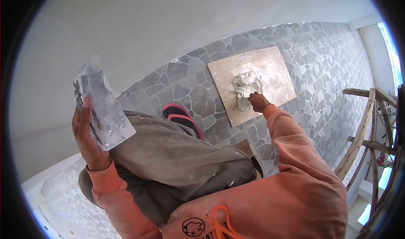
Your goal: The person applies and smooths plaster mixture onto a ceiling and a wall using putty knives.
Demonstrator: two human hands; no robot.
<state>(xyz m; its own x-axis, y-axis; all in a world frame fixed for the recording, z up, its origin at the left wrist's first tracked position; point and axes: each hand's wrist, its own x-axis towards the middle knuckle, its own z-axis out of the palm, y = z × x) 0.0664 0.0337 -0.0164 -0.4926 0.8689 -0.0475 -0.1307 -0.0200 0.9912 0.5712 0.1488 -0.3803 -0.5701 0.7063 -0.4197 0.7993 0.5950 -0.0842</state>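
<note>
A flat metal plate (105, 108) with white paste smeared on it stands upright in my left hand (87, 137), the thumb on its face and the fingers behind. My right hand (258, 102) reaches down to a mound of white paste (246, 83) on a square board (276, 72). Its fingers are closed at the mound's near edge, around something too hidden to make out. The board lies on the stone-patterned floor (316, 62).
A pale wall (126, 28) rises along the left and top. My foot in a black and pink sandal (182, 116) is beside the board. At the right stands a wooden pole frame (358, 133). A brown block (244, 147) lies near my knee.
</note>
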